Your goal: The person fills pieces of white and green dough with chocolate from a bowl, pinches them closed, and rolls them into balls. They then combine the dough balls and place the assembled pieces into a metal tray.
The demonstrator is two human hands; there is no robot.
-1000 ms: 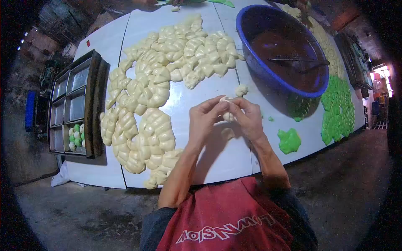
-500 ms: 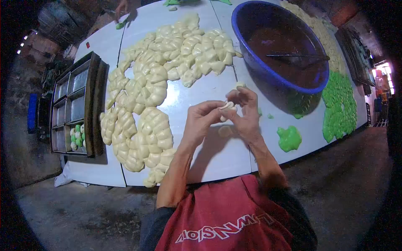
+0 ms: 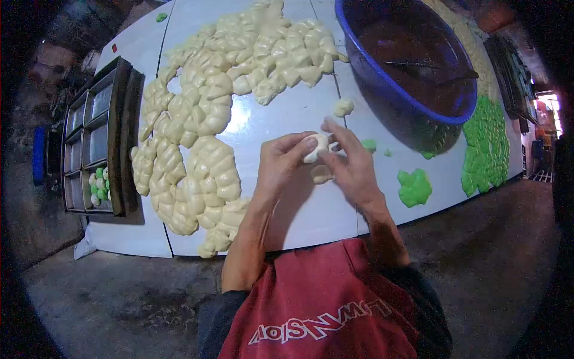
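My left hand (image 3: 280, 163) and my right hand (image 3: 353, 164) meet above the white table (image 3: 299, 113), both closed around one small cream dough ball (image 3: 314, 146). A flattened scrap of cream dough (image 3: 321, 174) lies on the table just under the hands. Another small cream lump (image 3: 343, 107) sits a little beyond my right fingers. A wide sheet of cream dough pieces (image 3: 203, 119) covers the table to the left of my hands.
A big blue basin (image 3: 382, 78) of dark brown filling with a utensil in it stands at the back right. Green dough pieces (image 3: 485, 146) and a green lump (image 3: 414, 186) lie right. A dark compartment tray (image 3: 95, 137) with several small balls stands left.
The dough piece between my fingers has gone from an open, pinched shape to a closed round ball. My hands have sunk slightly toward the table, and the view has shifted.
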